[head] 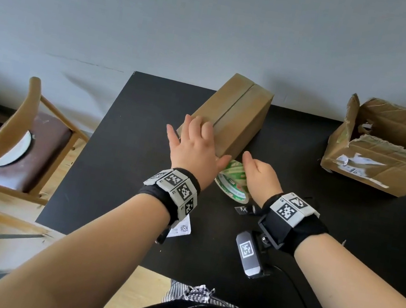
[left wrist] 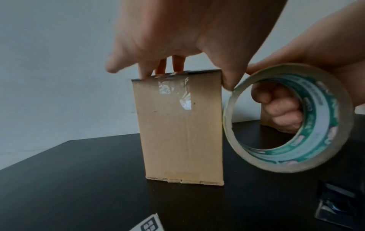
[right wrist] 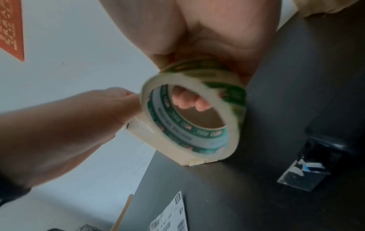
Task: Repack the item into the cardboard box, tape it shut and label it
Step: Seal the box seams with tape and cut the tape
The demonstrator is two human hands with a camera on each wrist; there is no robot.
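The cardboard box (head: pixel 232 121) (flaps closed) is pressed by the flat, open left hand (head: pixel 194 152); the tape roll (head: pixel 232 183) is gripped by the right hand (head: pixel 260 177) above the worktop (head: pixel 118 166).

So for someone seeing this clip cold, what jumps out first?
Probably the closed cardboard box mid-table, with the left hand pressing flat on its near end, where clear tape already shows in the left wrist view. Right beside it, the right hand grips a green-printed roll of packing tape, fingers hooked through its core. A torn, open cardboard box sits at the table's far right.
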